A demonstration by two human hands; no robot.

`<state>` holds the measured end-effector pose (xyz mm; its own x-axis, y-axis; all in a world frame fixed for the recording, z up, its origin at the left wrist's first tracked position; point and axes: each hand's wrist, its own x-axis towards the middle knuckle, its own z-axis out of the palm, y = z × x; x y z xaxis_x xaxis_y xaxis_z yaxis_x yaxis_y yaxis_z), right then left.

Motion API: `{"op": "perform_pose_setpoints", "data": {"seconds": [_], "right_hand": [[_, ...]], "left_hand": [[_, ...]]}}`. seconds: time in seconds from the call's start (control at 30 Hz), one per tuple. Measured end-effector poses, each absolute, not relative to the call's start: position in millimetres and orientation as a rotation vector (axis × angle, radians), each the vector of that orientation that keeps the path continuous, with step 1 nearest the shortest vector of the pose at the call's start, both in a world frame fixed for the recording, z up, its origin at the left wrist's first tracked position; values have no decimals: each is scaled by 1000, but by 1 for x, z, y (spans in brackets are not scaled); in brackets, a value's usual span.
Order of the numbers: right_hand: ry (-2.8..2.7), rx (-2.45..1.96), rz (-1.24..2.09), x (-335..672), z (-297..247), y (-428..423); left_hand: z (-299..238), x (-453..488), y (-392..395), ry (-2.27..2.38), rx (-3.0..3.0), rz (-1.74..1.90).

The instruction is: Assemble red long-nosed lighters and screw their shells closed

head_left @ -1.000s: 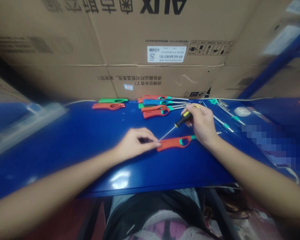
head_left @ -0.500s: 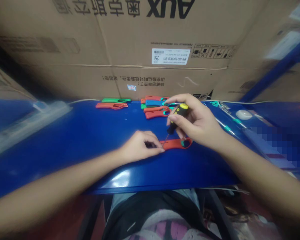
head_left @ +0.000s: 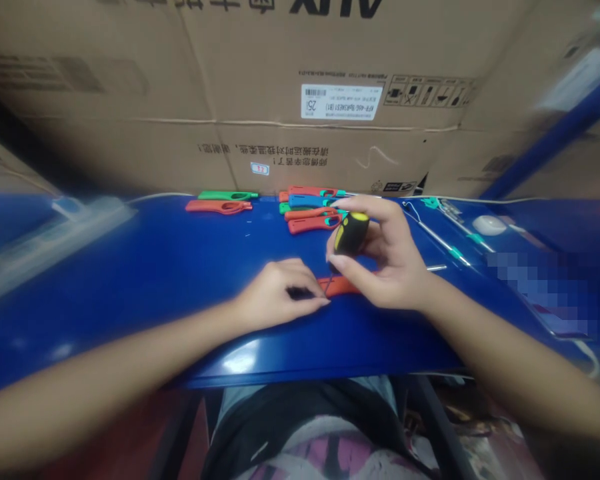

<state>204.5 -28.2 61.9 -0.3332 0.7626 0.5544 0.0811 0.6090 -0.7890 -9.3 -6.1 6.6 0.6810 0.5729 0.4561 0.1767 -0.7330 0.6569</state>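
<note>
My right hand (head_left: 393, 263) is closed around the black and yellow handle of a short screwdriver (head_left: 353, 235), which tilts with its thin shaft pointing down to the left. The tip meets the left end of an orange lighter handle (head_left: 341, 287) lying on the blue table. My left hand (head_left: 283, 293) pinches that same end between thumb and fingers, close to the screwdriver tip. The right part of the orange handle is hidden behind my right hand.
Several red, blue and green lighters (head_left: 313, 222) lie stacked behind my right hand. Green (head_left: 220, 196) and orange handle shells (head_left: 215, 207) lie back left. Metal lighter tubes (head_left: 443, 243) and a white mouse-like object (head_left: 489, 225) are at right. A cardboard box (head_left: 180, 160) stands behind the table (head_left: 145, 280).
My right hand has turned and shifted slightly, with the screwdriver handle now a bit lower and more upright, covering more of the orange handle. My left hand keeps its place. The view has tipped slightly.
</note>
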Motion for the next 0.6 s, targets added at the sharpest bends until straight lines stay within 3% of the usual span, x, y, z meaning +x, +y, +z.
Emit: {"op": "perform_pose_setpoints", "data": {"seconds": [0.6], "right_hand": [[-1971, -596, 453, 206, 49, -19]], "left_hand": [[10, -10, -1, 508, 2360, 926]]}}
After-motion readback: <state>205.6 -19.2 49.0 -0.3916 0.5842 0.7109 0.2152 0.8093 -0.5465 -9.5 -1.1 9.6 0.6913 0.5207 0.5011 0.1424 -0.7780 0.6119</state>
